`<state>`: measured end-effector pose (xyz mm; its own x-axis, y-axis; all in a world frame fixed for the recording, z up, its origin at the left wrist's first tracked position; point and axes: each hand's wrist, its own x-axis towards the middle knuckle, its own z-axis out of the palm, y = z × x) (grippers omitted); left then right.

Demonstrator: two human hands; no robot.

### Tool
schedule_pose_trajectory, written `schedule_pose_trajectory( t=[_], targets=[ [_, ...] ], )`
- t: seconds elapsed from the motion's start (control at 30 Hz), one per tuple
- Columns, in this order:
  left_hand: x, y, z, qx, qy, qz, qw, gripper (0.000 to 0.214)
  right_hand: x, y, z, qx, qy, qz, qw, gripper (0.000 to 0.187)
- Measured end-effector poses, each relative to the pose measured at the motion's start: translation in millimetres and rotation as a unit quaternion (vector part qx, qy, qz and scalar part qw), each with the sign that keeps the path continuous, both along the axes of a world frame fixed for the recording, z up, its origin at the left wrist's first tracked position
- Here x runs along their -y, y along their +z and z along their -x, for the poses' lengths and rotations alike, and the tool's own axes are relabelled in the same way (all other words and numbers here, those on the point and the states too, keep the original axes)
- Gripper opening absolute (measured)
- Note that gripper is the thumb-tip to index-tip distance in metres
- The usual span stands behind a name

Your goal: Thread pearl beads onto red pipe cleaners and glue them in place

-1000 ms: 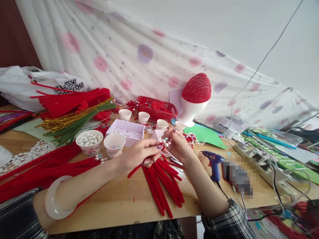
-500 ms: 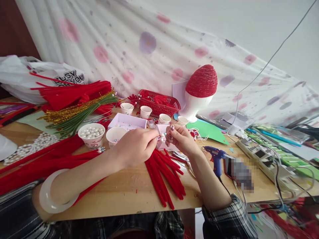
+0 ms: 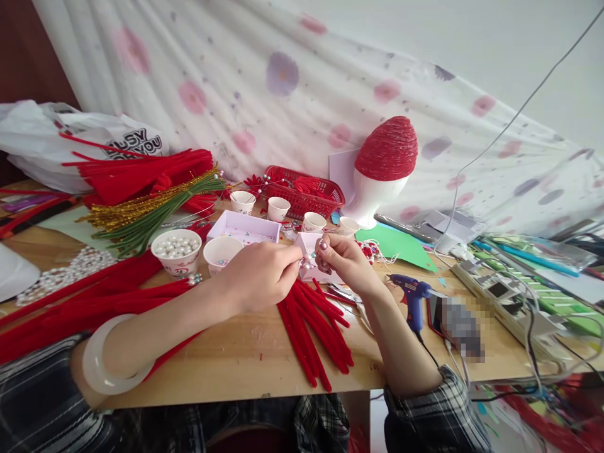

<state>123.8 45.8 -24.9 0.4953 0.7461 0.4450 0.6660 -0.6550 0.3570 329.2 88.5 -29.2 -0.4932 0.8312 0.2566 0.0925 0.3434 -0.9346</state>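
Note:
My left hand (image 3: 259,277) and my right hand (image 3: 344,264) meet over the middle of the wooden table (image 3: 236,358). Both pinch a small cluster of pearl beads (image 3: 307,263) on thin stems between their fingertips. Under the hands lies a loose bundle of red pipe cleaners (image 3: 314,330). A white bangle (image 3: 101,362) sits on my left forearm. Just left of my left hand stand a paper cup of white pearls (image 3: 176,250) and a paper cup with a few coloured beads (image 3: 220,253).
A blue glue gun (image 3: 411,297) and a power strip (image 3: 500,296) lie to the right. Behind are a pink box (image 3: 243,228), small paper cups, a red basket (image 3: 302,198), a red-capped white head form (image 3: 382,170), green paper and heaps of red, gold and green pipe cleaners (image 3: 141,201).
Both hands have drawn closer together around the bead cluster, and the left fingers have curled over it. The view has tilted slightly downward.

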Motion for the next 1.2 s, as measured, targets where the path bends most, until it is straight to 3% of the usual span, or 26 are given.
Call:
schedule_pose_trajectory(
  t=[0.3,0.67,0.97,1.2],
  targets=[
    [-0.6,-1.2,0.4,0.001,-0.014,0.002,1.000,0.026,0.0,2.3,-2.1,0.034,0.006,-0.008,0.999,0.046],
    [-0.7,1.1,3.8,-0.062,-0.022,-0.004,0.998,0.024,0.9,4.4,-3.0,0.068,0.031,-0.004,0.997,0.049],
    [-1.9,-4.3,-1.1,0.068,-0.042,0.061,0.995,0.028,-1.8,-5.6,-1.2,0.026,0.004,-0.024,0.999,0.045],
    [-0.1,-6.5,-4.3,0.095,-0.025,0.082,0.992,0.026,0.3,-9.6,4.1,-0.003,-0.008,-0.036,0.999,0.043]
  ],
)
